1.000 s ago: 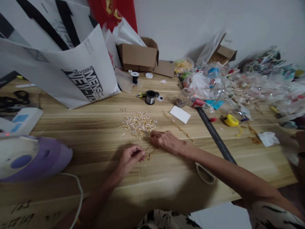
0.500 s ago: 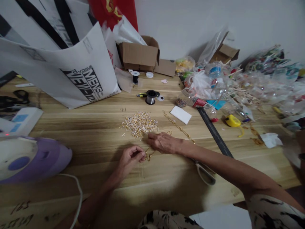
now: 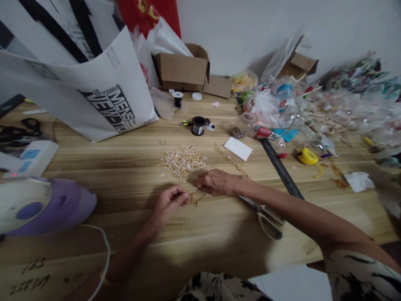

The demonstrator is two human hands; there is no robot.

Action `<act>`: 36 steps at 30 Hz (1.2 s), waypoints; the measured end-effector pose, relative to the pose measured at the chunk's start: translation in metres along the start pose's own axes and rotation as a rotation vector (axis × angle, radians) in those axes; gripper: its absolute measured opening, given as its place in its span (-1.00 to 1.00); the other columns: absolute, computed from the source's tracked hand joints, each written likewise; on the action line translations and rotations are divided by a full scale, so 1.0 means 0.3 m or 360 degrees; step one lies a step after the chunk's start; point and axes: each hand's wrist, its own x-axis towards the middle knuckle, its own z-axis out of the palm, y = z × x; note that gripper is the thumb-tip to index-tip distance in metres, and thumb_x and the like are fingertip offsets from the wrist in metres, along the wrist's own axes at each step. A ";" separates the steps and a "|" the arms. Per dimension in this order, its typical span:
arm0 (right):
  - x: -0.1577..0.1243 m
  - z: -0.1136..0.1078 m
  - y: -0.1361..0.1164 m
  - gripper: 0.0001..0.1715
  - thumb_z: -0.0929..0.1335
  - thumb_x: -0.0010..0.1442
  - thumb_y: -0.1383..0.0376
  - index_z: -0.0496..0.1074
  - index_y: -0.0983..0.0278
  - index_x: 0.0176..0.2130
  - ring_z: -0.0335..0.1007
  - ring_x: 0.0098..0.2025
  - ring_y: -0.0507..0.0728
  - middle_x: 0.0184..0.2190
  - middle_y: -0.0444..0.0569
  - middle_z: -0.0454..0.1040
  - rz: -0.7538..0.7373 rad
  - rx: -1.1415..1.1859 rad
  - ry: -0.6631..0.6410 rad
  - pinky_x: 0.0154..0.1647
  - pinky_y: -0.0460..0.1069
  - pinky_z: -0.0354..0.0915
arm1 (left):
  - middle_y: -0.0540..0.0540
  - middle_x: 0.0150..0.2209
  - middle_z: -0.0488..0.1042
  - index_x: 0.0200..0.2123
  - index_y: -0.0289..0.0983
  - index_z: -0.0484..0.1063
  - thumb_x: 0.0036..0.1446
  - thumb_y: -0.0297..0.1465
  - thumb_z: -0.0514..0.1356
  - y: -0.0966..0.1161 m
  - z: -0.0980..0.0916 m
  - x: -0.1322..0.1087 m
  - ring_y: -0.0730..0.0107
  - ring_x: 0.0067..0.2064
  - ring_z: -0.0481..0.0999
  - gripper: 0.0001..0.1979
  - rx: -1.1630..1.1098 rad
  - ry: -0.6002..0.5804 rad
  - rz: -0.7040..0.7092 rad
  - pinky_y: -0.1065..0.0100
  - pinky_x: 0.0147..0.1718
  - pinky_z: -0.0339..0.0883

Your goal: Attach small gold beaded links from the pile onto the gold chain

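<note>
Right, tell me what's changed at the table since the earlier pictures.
The right forearm has shifted away from the body, uncovering more of the scissors and hiding the near end of the far-right gold chain. I see nothing newly taken or let go. The left hand still pinches the near gold chain; the right hand stays beside the unchanged-looking pile of small pieces.

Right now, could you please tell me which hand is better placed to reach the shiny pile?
Probably the right hand: it is close beside the shiny pile, while the left hand is farther off, pinching the gold chain.
</note>
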 end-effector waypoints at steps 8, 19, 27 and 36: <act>0.005 -0.040 -0.006 -0.80 0.22 0.24 0.43 0.41 0.35 -0.31 0.25 -0.42 -0.02 -0.37 -0.02 0.44 -0.0070 -0.0096 -0.0082 -0.46 -0.11 0.01 | 0.00 -0.59 0.42 -0.54 -0.33 0.41 -0.08 -0.34 0.24 0.023 -0.006 0.021 0.49 -0.52 0.36 -0.84 0.0130 0.0077 0.0042 0.47 -0.52 0.24; -0.028 -0.082 0.004 -0.82 0.24 0.23 0.39 0.43 0.30 -0.24 0.30 -0.34 0.00 -0.35 -0.06 0.47 -0.0138 0.0195 0.0107 -0.38 -0.12 0.09 | -0.01 -0.58 0.46 -0.47 -0.35 0.45 -0.11 -0.33 0.27 0.043 0.030 0.072 0.49 -0.53 0.39 -0.83 -0.0031 -0.0078 -0.0058 0.45 -0.49 0.27; -0.081 -0.089 0.025 -0.85 0.24 0.22 0.40 0.41 0.33 -0.27 0.27 -0.40 0.00 -0.41 -0.06 0.45 0.0065 0.0373 0.0341 -0.37 -0.12 0.09 | -0.09 -0.34 0.54 -0.49 -0.34 0.44 -0.08 -0.34 0.28 0.041 0.040 0.074 0.55 -0.50 0.37 -0.84 -0.0068 -0.0168 -0.0061 0.48 -0.50 0.24; -0.084 -0.049 0.047 -0.88 0.23 0.22 0.41 0.35 0.33 -0.30 0.18 -0.46 -0.03 -0.45 -0.12 0.38 0.0057 0.0571 0.0518 -0.40 -0.13 0.05 | -0.03 -0.54 0.48 -0.45 -0.35 0.47 -0.05 -0.34 0.27 0.029 0.039 0.071 0.55 -0.54 0.34 -0.83 -0.0112 -0.0304 -0.0123 0.49 -0.54 0.18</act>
